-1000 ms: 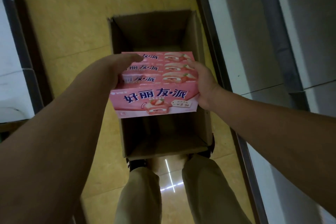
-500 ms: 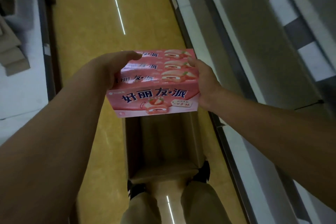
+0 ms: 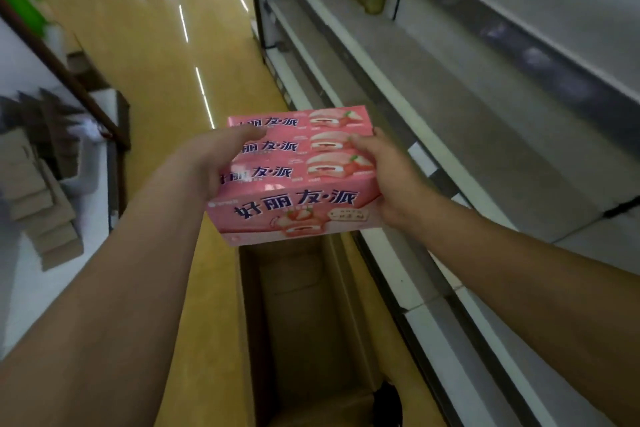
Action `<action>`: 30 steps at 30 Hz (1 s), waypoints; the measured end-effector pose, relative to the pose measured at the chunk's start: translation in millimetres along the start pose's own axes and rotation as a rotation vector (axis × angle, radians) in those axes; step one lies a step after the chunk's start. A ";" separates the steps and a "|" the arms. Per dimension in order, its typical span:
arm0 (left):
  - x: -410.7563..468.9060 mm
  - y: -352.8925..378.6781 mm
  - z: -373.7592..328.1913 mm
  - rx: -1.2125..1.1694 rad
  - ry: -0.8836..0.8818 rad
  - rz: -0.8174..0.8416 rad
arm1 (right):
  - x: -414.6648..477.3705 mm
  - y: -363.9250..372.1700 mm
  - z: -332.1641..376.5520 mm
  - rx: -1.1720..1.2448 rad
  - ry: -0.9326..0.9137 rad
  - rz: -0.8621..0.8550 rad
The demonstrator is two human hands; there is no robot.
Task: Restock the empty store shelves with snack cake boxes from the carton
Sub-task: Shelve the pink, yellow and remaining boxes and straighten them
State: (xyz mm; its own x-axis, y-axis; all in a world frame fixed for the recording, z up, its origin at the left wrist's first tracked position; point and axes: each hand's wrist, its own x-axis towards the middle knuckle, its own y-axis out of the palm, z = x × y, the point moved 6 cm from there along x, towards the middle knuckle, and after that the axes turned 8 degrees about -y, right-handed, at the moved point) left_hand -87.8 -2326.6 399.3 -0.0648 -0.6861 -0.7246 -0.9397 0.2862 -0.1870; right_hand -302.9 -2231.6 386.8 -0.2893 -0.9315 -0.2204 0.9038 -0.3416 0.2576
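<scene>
carry step: pink boxes held above the carton, shelf not yet reached

a stack of pink cardboard snack cake boxes (image 3: pixel 298 177) hung over the far end of the open brown cardboard carton (image 3: pixel 298 322), clamped by its ends: the left hand (image 3: pixel 214 163) curled over one end, the right hand (image 3: pixel 388 177) gripping the other. its long axis ran hand to hand, the right end toward the grey metal shelves (image 3: pixel 485 121) right of the carton, the printed front facing the person. next, i judged, came a turn rightward and a level slide onto a shelf, the front facing out.
</scene>
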 end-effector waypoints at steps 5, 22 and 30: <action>-66.5 -10.5 -66.1 0.039 0.150 0.013 | -19.7 19.1 71.9 0.038 -0.119 -0.060; -231.0 -37.8 -183.9 0.095 0.379 0.120 | -110.6 63.0 260.2 -0.036 -0.347 -0.115; -298.6 -24.2 -235.5 0.106 0.521 0.193 | -157.8 59.2 334.4 -0.046 -0.465 -0.181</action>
State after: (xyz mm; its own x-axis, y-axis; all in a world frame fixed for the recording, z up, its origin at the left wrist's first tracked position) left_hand -124.8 -2286.1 776.3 -0.4148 -0.8464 -0.3341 -0.8571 0.4867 -0.1688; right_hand -309.2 -2146.6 751.4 -0.5436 -0.8181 0.1877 0.8359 -0.5072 0.2098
